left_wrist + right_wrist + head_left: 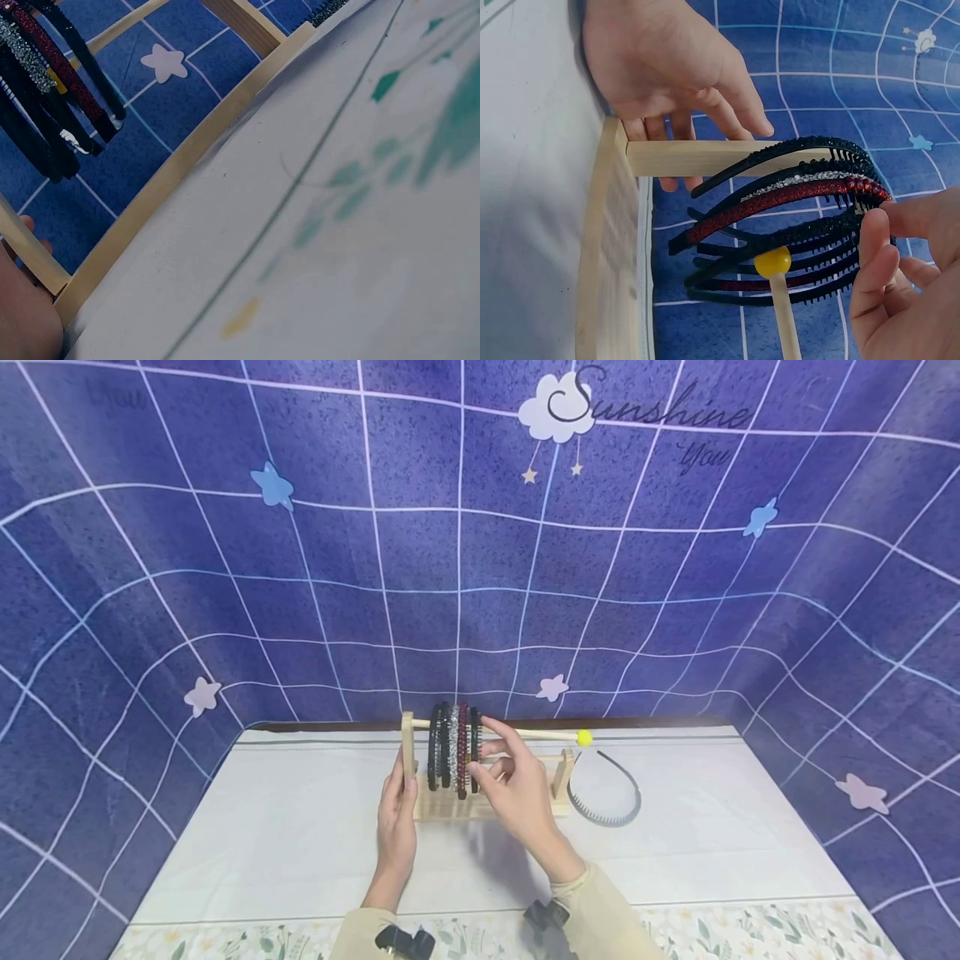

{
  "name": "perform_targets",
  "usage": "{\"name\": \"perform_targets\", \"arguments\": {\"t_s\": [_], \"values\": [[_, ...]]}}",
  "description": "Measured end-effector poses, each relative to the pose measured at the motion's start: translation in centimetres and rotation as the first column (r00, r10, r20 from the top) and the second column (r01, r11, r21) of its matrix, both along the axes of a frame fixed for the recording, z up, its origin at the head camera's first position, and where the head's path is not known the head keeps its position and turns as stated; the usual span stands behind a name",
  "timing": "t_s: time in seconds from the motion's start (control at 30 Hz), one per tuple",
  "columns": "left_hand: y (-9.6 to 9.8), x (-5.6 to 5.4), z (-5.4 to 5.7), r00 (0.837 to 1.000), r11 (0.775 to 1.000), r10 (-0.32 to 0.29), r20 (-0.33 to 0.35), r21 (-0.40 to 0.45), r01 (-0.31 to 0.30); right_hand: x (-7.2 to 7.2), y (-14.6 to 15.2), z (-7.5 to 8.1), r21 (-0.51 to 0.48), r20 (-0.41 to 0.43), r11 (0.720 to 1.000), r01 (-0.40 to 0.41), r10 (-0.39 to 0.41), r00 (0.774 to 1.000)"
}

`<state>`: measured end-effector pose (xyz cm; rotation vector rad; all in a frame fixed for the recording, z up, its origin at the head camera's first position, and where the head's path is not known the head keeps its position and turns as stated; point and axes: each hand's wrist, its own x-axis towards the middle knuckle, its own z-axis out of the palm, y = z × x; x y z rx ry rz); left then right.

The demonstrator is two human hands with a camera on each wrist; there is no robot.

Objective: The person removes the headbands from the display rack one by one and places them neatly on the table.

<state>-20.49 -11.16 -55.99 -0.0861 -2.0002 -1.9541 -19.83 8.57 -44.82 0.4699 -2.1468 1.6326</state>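
Note:
A wooden stand (457, 811) bears several headbands on its upper rod. Among them are a silver glitter headband (453, 747), a dark red headband (772, 196) and black ones. My left hand (397, 831) holds the left post (408, 745), its thumb on one side and fingers behind. With thumb and index finger, my right hand (521, 785) pinches the rightmost black headband (475, 739), close beside the red one. In the right wrist view the fingertips (875, 225) meet at the headbands' toothed crown. The left wrist view shows the headbands' ends hanging free of the base.
On the white tablecloth (300, 827), right of the stand, lies a grey toothed headband (638, 795). A yellow ball (584, 738) caps the rod's right end, above the shorter right post (562, 775). Behind hangs a blue gridded curtain (420, 635).

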Motion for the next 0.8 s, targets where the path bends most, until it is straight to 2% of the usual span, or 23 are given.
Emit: {"name": "perform_targets", "arguments": {"t_s": [0.33,0.57,0.8], "values": [[0.05,0.14,0.2,1.0,1.0,-0.002,0.002,0.001,0.002,0.12,0.29,0.35,-0.002,0.022,1.0,0.005,-0.005,1.0],[-0.01,0.17,0.1,1.0,1.0,0.001,0.017,0.003,-0.001,0.3,0.41,0.63,-0.059,0.081,0.998,-0.026,0.031,0.996],[0.02,0.22,0.15,1.0,1.0,-0.002,0.002,-0.001,0.002,0.33,0.64,0.69,-0.126,0.071,0.991,-0.048,0.057,0.996]]}}
